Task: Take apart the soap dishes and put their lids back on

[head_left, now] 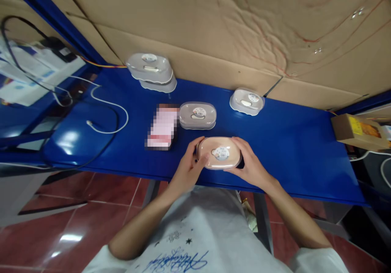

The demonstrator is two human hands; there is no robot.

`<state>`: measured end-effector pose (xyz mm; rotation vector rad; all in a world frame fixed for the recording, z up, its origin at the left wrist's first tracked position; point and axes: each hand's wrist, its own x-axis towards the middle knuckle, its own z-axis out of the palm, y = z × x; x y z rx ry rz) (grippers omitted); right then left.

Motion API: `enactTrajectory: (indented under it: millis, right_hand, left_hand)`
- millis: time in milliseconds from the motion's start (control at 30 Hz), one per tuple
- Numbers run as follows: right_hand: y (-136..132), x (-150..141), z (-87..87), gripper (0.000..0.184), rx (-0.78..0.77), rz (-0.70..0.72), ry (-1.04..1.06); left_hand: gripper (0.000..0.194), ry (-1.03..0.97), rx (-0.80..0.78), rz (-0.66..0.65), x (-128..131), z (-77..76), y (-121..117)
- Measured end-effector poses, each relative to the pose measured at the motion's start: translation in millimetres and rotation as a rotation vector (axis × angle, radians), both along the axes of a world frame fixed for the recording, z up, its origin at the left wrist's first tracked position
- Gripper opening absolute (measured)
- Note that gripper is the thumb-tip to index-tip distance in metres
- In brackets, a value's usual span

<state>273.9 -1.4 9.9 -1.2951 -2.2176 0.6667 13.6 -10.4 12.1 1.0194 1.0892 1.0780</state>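
Note:
Between my two hands is an oval plastic container (233, 147) with a pinkish lid and a round label on top, held near the front edge of the blue table. My left hand (192, 165) is closed on its left end, the thumb lying over the lid. Around the right end my right hand (251, 165) is closed, fingers along the side. Just beyond, a similar clear-lidded container (198, 116) sits on the table. Beside that one, to its left, lies a phone-like object (163, 127) whose surface is blurred out.
Stacked containers (151, 71) stand at the back left, and another container (247, 101) at the back right, near the cardboard wall (198, 32). A white cable (122, 110) curls over the left of the blue table (293, 150). At the right end is a cardboard box (356, 131).

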Motion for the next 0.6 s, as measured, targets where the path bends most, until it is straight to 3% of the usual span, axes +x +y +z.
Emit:
enactTrajectory:
  millis: [200,367,500,600]
  right_hand:
    - [6,25,-0.5,0.094,0.096,-0.115,-0.223]
    - [22,43,-3.4,0.095,0.227,-0.244,-0.335]
    - [36,32,1.9,0.082,0.395,-0.290,-0.361]
    - [44,9,9.0,0.068,0.463,-0.173,-0.321]
  left_hand:
    - [0.041,0.281,0.244,-0.070,-10,4.4,6]
    - [0.038,0.832,0.648,0.036,-18,5.7,27]
    - [0.041,1.292,0.833,0.039,-18,1.6,54]
    - [0.039,1.401,0.882,-0.074,-17,0.7,74]
